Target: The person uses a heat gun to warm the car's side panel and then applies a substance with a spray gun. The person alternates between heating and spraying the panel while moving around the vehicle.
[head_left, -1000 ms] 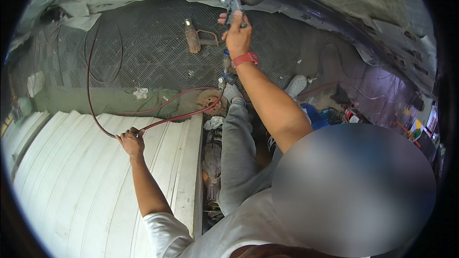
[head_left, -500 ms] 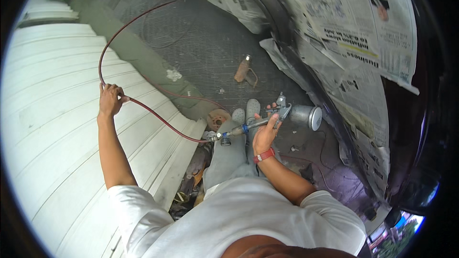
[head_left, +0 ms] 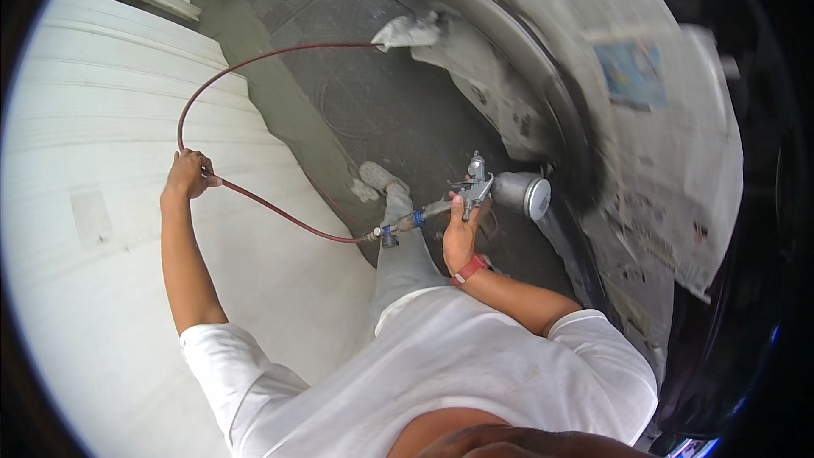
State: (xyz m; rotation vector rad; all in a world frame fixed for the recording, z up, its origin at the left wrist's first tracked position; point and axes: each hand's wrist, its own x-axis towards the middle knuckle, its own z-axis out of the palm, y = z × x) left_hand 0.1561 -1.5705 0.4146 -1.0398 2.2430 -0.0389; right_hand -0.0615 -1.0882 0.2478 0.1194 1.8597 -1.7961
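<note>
Grey concrete floor [head_left: 398,110] beside a white ribbed panel [head_left: 93,203], daylit.

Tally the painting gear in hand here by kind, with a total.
Spray gun with metal cup, in the right hand: 1
Red air hose, gripped by the left hand: 1
Total: 2

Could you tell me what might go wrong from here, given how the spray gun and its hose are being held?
1. The red air hose arcs wide over the floor from the left hand; it could snag or drag against the masked car body.
2. The spray gun in the right hand sits close to the wheel arch; its metal cup might bump the surface.
3. The newspaper masking looks loose at its edges, so spray may creep under it.
</note>
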